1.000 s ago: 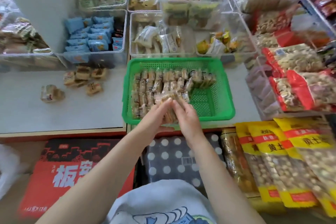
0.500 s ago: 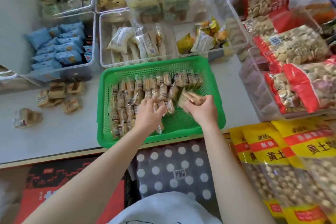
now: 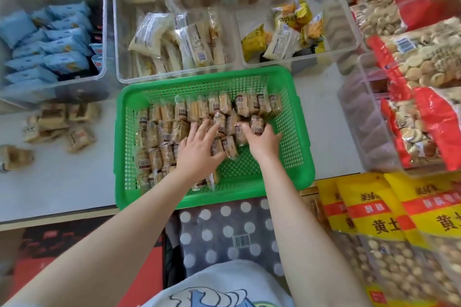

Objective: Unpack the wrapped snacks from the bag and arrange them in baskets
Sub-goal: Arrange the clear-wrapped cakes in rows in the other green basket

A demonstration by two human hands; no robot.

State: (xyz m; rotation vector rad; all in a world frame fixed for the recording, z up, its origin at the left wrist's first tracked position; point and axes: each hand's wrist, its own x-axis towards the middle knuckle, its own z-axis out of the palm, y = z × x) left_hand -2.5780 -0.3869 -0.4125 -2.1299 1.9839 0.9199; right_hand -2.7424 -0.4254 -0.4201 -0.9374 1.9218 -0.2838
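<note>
Wrapped snacks (image 3: 199,119) stand in rows inside the green basket (image 3: 299,157). Left hand (image 3: 197,149) presses flat-fingered on them; right hand (image 3: 262,139) seemingly pinches one packet. Arranging is underway; next, seat that packet upright in the row.

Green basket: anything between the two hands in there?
Head view: wrapped snacks fill the gap between the left hand and the right hand inside the green basket; both hands touch them.
</note>
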